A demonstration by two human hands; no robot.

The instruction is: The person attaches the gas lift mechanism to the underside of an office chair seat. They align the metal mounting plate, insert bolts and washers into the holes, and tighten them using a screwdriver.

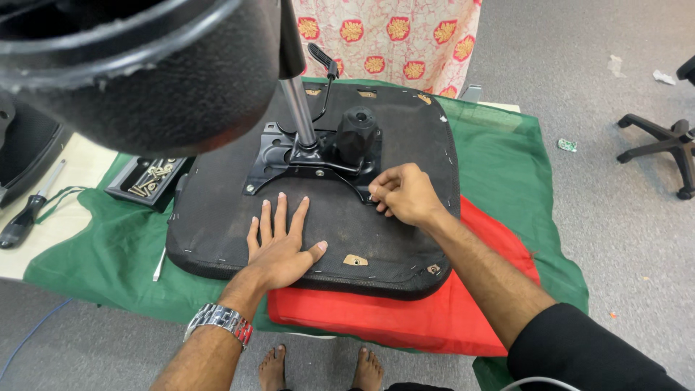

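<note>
— What lies at the far left?

— A black-handled screwdriver on the desk; next to it a black tray of screws on the green cloth; a big black chair part hangs blurred at the top.

— And the hands?

— The left hand, with a metal watch at the wrist, lies flat and open, fingers spread, pressing on the upturned black seat base; it grips nothing.

— The middle?

— A black metal mechanism plate sits on the seat base, with a steel gas cylinder rising from it and a black knob beside that.

— The right hand?

— The right hand is curled at the plate's right corner, fingertips pinched together; whether they hold something small I cannot tell; a red cloth shows below the seat.
</note>
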